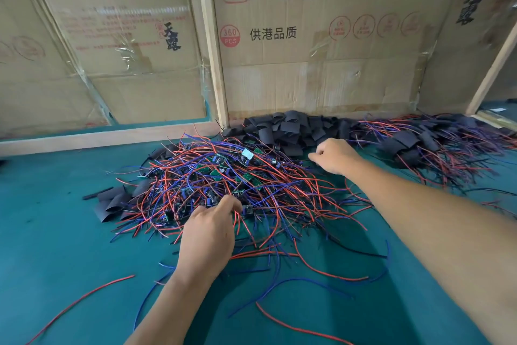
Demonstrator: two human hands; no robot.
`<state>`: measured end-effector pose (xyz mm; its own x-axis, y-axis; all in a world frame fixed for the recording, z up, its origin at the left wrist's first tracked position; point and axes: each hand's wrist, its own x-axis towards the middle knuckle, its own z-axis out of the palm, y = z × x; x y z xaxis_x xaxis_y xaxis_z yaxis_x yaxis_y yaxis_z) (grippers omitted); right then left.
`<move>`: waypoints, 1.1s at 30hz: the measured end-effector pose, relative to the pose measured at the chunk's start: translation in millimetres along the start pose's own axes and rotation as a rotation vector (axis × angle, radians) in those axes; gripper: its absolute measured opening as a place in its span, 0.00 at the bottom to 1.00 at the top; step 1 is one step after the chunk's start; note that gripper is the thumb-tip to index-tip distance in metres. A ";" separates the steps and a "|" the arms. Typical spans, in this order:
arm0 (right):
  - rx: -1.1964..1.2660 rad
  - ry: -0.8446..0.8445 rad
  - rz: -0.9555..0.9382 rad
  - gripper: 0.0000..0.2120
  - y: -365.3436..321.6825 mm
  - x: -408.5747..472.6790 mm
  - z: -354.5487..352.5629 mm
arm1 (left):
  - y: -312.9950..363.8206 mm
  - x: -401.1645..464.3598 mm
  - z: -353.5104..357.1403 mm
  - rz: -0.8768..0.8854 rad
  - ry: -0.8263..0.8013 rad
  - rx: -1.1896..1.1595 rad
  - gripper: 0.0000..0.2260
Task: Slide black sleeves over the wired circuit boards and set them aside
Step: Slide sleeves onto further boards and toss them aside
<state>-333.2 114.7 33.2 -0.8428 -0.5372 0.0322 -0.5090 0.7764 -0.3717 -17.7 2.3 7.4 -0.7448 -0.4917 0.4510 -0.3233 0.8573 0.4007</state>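
A tangled heap of small green circuit boards with red and blue wires (223,176) lies on the green table. My left hand (208,232) reaches into its near edge and pinches a small wired board (247,210) with fingertips. Behind the heap is a pile of flat black sleeves (282,127) against the cardboard wall. My right hand (334,155) is at the front edge of that pile with fingers curled; whether it holds a sleeve is hidden. To the right lies a heap of sleeved boards with wires (428,143).
Cardboard walls (307,64) with wooden framing close off the back and right. A few loose black sleeves (112,202) lie left of the heap. Stray red and blue wires (307,277) lie scattered on the green table surface (56,246) near me.
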 end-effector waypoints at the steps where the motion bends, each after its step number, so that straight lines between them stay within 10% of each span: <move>1: 0.004 0.001 -0.020 0.21 2.0 -0.6 1.7 | 1.0 0.1 -0.8 0.016 -0.003 -0.010 0.14; 10: -0.129 -0.004 -0.147 0.37 -2.0 -43.8 -7.1 | -3.3 3.2 0.3 -0.040 0.021 -0.022 0.14; 16: 0.184 0.204 -0.154 0.18 -4.0 -97.6 -14.0 | 3.9 1.0 -3.2 0.034 0.026 -0.068 0.11; 28: -0.177 0.026 -0.083 0.21 -1.5 -22.7 3.3 | -4.2 3.8 4.5 -0.009 0.003 -0.109 0.11; 33: -0.366 0.209 -0.149 0.11 0.1 -31.2 19.4 | -7.0 3.0 5.6 -0.003 -0.006 -0.135 0.12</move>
<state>-303.6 125.1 14.2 -0.7535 -0.6031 0.2617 -0.6244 0.7811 0.0024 -21.0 -4.3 1.6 -0.7473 -0.4932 0.4453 -0.2443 0.8271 0.5062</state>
